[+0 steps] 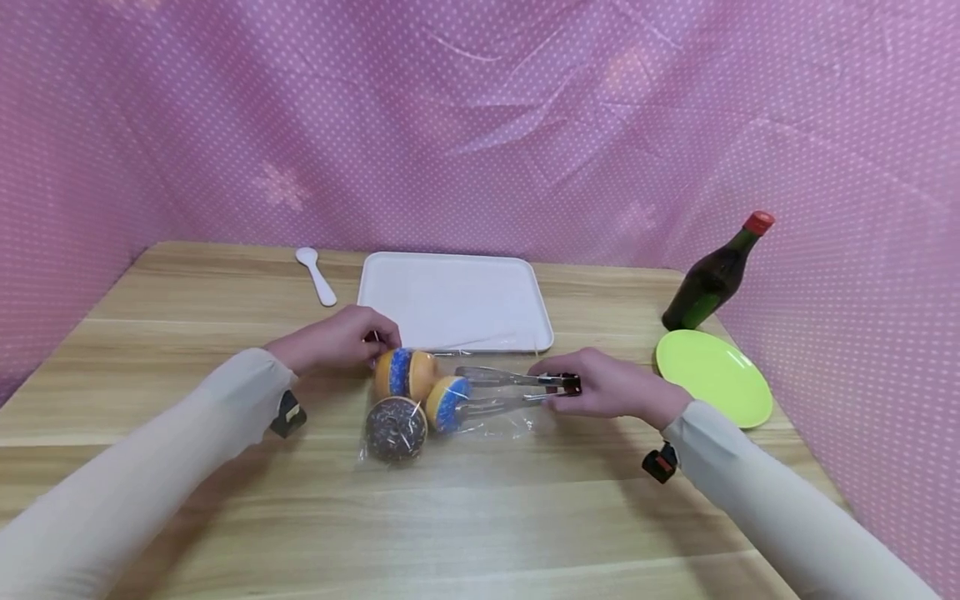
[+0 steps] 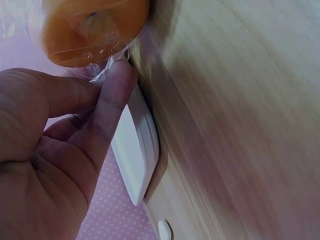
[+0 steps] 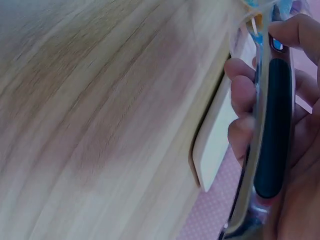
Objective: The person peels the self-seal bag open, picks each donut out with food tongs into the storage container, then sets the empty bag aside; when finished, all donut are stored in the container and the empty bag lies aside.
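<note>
Your left hand (image 1: 348, 337) pinches the edge of a crinkly, see-through bag (image 1: 517, 425) on the wood-striped table (image 1: 465, 533). Round doughnuts (image 1: 396, 429) sit inside. Your right hand (image 1: 607, 383) grips shiny metal tongs (image 1: 498, 377), their tips by a blue-topped doughnut (image 1: 450, 404).

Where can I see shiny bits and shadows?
Head view: white glints on the clear bag, a bright streak on the green plate, and soft shadows on the table beside both sleeves; left wrist view: little sparkles on the bag over the orange doughnut; right wrist view: gleaming metal on the tongs.
</note>
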A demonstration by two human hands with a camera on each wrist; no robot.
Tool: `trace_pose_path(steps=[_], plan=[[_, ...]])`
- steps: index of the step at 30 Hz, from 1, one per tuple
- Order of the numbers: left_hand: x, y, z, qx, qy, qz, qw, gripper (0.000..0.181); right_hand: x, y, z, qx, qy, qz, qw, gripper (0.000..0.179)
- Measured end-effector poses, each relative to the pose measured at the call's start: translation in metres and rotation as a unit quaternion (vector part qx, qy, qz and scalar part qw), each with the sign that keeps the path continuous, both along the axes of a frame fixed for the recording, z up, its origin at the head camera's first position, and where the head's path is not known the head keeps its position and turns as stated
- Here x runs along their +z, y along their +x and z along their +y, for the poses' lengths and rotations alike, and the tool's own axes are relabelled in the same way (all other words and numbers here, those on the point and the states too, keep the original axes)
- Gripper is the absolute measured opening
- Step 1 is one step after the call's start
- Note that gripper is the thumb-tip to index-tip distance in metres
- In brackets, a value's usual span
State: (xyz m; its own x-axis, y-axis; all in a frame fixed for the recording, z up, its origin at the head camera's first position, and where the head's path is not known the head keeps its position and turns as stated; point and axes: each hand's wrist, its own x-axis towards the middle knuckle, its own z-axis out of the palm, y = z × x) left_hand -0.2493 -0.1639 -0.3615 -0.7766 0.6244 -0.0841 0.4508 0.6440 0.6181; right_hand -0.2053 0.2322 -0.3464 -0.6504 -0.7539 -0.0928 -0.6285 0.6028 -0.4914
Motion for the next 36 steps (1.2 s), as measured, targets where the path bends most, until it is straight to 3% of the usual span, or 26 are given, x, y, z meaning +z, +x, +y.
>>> trace_pose_path(steps=[24,36], plan=[[0.002,-0.002,0.005,-0.007,-0.014,0.007,0.9999,0.03,0.003,0.004,0.004,0.007,-0.028,-0.087,0.9958,0.03],[-0.001,0.0,0.002,-0.025,-0.004,0.03,0.9992,0.029,0.002,0.008,0.02,-0.016,-0.043,-0.192,0.9803,0.027]])
